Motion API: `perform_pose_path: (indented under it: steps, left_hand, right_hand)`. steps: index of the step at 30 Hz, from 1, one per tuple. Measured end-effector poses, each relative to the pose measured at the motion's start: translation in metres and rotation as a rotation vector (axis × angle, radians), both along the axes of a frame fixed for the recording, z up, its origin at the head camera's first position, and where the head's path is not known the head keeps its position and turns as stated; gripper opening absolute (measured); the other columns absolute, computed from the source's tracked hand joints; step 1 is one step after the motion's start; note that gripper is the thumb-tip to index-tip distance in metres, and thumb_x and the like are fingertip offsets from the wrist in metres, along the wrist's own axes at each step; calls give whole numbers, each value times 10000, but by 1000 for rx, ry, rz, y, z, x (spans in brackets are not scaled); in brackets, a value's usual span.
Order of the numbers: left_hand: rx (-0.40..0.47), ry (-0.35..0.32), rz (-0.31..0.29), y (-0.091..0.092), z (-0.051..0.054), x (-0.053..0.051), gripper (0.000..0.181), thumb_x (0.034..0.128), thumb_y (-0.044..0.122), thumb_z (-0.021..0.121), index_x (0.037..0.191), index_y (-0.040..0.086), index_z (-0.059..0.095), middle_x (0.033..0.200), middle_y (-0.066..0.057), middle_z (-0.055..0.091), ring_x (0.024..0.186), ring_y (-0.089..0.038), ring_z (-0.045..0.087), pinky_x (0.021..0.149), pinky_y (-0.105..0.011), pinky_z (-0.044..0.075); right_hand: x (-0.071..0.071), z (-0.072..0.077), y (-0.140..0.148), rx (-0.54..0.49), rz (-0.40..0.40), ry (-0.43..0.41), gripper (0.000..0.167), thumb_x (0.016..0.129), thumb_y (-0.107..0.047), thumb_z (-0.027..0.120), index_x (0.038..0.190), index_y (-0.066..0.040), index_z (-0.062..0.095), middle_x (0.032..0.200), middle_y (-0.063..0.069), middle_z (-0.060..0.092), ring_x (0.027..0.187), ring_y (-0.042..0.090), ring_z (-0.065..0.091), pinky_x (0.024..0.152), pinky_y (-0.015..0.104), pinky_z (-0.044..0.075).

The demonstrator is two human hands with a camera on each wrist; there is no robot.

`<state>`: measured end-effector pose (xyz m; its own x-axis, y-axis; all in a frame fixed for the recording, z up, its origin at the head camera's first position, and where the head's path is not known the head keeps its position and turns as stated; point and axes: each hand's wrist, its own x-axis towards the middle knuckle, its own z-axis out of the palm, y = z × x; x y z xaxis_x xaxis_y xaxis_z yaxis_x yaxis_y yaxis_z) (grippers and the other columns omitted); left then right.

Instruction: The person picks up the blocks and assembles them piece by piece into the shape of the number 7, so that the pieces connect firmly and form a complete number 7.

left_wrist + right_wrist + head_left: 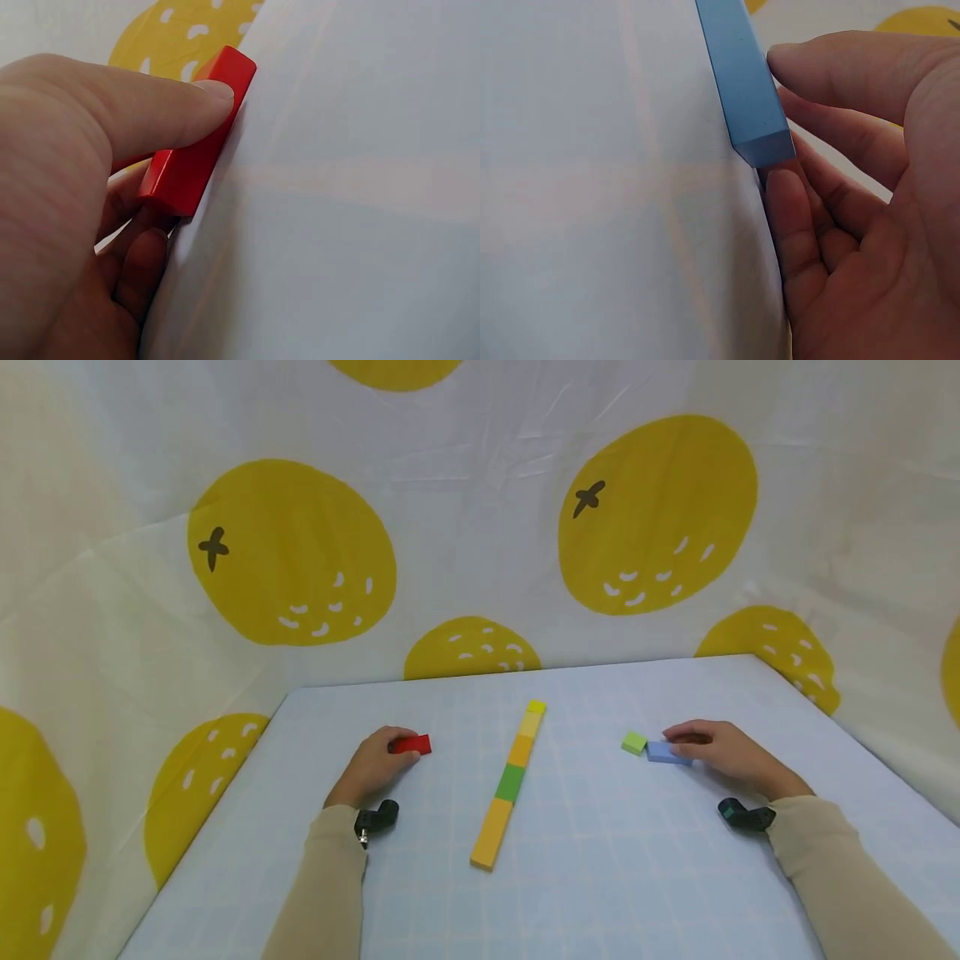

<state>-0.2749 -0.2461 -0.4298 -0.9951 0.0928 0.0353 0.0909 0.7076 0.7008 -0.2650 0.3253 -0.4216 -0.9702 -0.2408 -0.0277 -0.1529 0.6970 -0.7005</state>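
My left hand point(375, 763) is at the left of the table, pinching a red rectangular block point(196, 157). The thumb presses one long side, and the other fingers are partly hidden behind the block. At the right, my right hand point(731, 758) is over a blue rectangular block point(742, 82) lying on the table. Its thumb tip is at the block's upper edge, not across the near side; the other fingers are loosely bent beyond it. A small light green block point(633, 743) lies just left of the blue block, almost touching its corner.
Between the hands, a slanting row of blocks lies end to end: yellow point(536, 706), pale yellow point(529, 724), orange point(521, 750), green point(510, 783) and a longer orange block point(492, 835) nearest me. A pale checked cloth covers the table point(600, 877). Fruit-patterned curtain point(480, 543) hangs behind.
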Motion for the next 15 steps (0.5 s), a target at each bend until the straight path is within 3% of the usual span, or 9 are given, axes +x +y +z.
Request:
perform_pose_path:
  steps: [15]
  left_hand:
    - [16, 43, 16, 8, 3, -1, 430, 960, 301, 680, 1358, 161, 597, 1369, -103, 560, 1192, -308, 494, 1026, -513, 427]
  right_hand:
    - [2, 3, 3, 46, 0, 21, 524, 953, -488, 647, 1334, -129, 636, 1328, 132, 611, 1209, 335, 500, 971, 498, 431]
